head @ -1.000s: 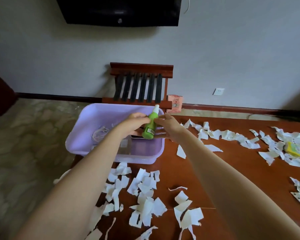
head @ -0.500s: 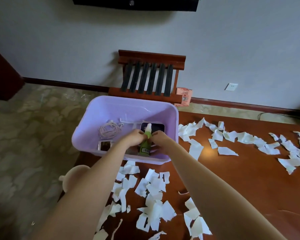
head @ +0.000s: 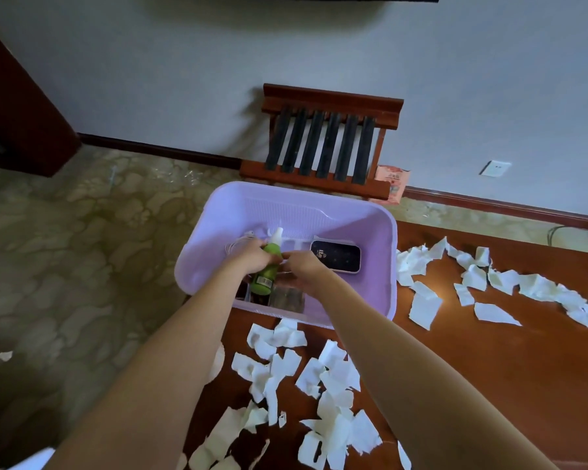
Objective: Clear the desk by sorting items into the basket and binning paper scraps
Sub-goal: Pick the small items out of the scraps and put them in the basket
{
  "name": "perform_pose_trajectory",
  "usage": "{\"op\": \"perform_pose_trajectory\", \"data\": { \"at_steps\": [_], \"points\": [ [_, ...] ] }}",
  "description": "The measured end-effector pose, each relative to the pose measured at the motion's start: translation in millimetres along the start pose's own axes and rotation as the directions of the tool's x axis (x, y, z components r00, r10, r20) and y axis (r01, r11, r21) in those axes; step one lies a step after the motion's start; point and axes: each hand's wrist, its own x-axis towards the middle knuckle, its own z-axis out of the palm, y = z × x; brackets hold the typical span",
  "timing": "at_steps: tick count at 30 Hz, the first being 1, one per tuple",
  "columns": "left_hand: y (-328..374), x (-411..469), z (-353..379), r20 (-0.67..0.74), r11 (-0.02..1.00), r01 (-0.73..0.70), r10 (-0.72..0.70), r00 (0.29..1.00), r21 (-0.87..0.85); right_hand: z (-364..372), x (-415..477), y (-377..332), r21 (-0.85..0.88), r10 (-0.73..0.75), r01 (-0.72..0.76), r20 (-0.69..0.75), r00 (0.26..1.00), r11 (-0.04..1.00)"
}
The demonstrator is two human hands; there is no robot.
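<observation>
Near field: torn white scraps (head: 323, 398) lie in a loose heap on the desk (head: 489, 385), between your two forearms and spilling toward its left edge. One stray scrap (head: 5, 355) lies on the floor, well off to the left.

Mid field: both of your hands are inside the basket (head: 386, 276), which sits at the desk's far left corner.
- Left hand (head: 252, 257): fingers curled round the upper body of the bottle (head: 267, 271).
- Right hand (head: 306, 269): fingertips pinch the bottle's shoulder from the other side; the two hands nearly touch.
- The bottle is green, tilted, with its white nozzle pointing up and away and its base low near the basket's near wall. You cannot tell whether the base rests on the bottom.
- A clear box (head: 287, 298) sits just beside the bottle's base, on its right.
- A dark phone (head: 335, 261) lies flat on the basket floor, right of your hands.
- A white cable (head: 235, 244) is partly hidden behind your left hand.

More scraps (head: 482, 283) trail across the desk to the right of the basket.

Far field: a wooden rack (head: 326, 147) leans on the wall behind the basket, with a pink packet (head: 392, 179) at its right foot and a wall socket (head: 495, 168) further right.
</observation>
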Motion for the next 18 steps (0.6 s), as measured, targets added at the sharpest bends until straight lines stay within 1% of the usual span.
{"op": "perform_pose_trajectory", "data": {
  "at_steps": [3,4,6,8,10,13,18],
  "points": [
    [-9.5,9.3,5.4,-0.024,0.999,0.048,-0.048,0.999,0.013,11.3,10.3,-0.4,-0.062,0.013,-0.016,-0.048,0.999,0.998],
    [-9.5,10.5,5.8,-0.023,0.998,0.058,-0.058,0.998,0.015,13.0,13.8,0.5,-0.109,0.009,-0.016,-0.064,0.998,0.994],
    [-8.8,11.7,6.0,-0.015,0.998,0.063,-0.063,0.998,0.023,14.9,14.9,1.8,-0.260,-0.002,-0.025,-0.101,0.995,0.965],
    [-8.6,14.9,7.9,-0.022,0.996,0.079,-0.079,0.997,0.037,14.9,13.5,1.8,-0.385,-0.054,-0.005,-0.143,0.988,0.923],
    [-8.4,17.0,11.3,-0.020,0.994,0.101,-0.100,0.995,0.030,14.7,13.8,3.0,-0.489,-0.123,0.034,-0.150,0.981,0.871],
    [-6.7,14.8,17.4,0.074,0.990,0.103,-0.110,0.991,0.092,15.0,9.9,2.5,-0.565,-0.162,0.041,-0.164,0.973,0.824],
    [-4.0,13.5,17.8,0.084,0.993,0.082,-0.089,0.993,0.082,11.8,10.3,2.9,-0.599,-0.172,0.040,-0.166,0.971,0.800]
  ]
}}
